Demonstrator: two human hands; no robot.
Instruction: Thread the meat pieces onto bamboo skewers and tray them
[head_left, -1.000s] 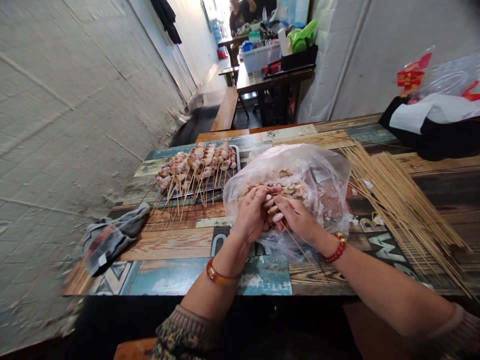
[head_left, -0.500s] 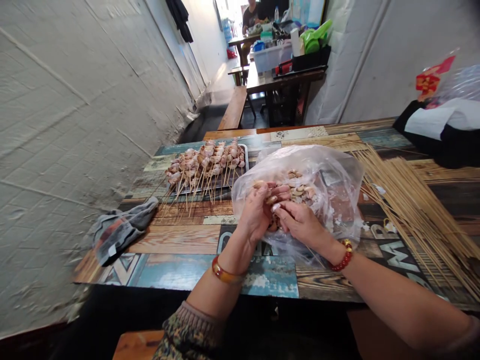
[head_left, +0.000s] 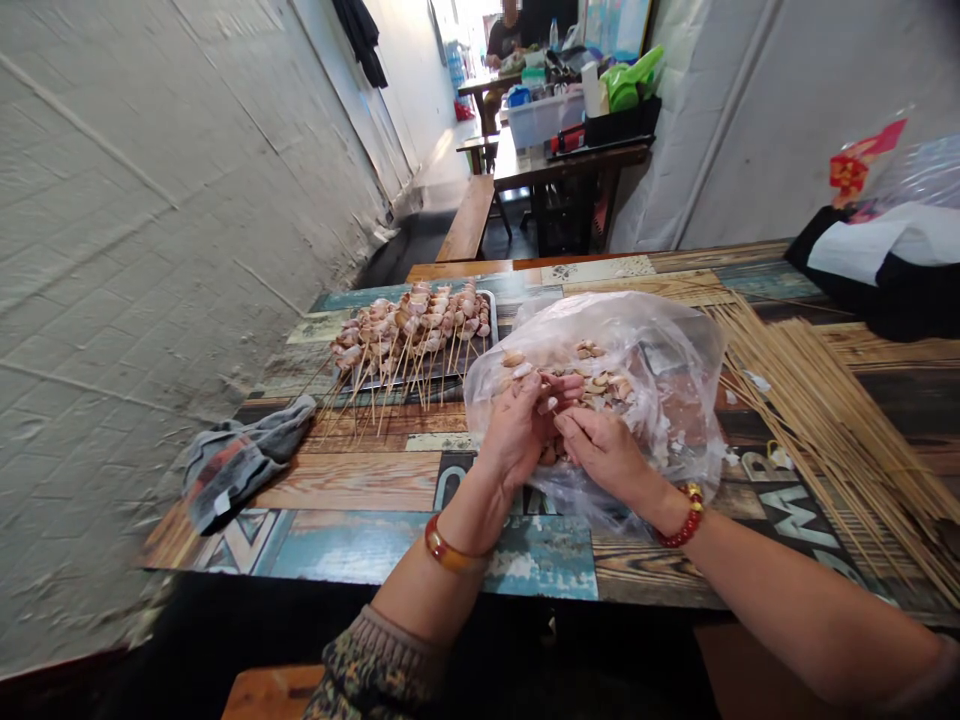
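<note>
Both hands meet over a clear plastic bag (head_left: 675,340) spread on the table, with pale raw meat pieces (head_left: 600,385) lying on it. My left hand (head_left: 521,420) is raised palm up, its fingers curled round a small pale piece of meat, mostly hidden. Close beside it, my right hand (head_left: 604,450) is closed in a pinch on a thin bamboo skewer, nearly all of it hidden by the hand. Left of the bag, a metal tray (head_left: 493,315) bears a heap of skewered meat (head_left: 420,320), with the stick ends pointing towards me.
Loose bamboo skewers (head_left: 832,420) lie in a wide pile on the right. A grey cloth (head_left: 247,460) rests at the table's left edge, near the white wall (head_left: 150,250). A black bag (head_left: 847,270) sits at the back right. Beyond, a person (head_left: 506,40) is at another table.
My fingers have shifted slightly, and the right hand has moved a little away from the left fingertips. A meat piece by the left fingers now shows more plainly on the bag.
</note>
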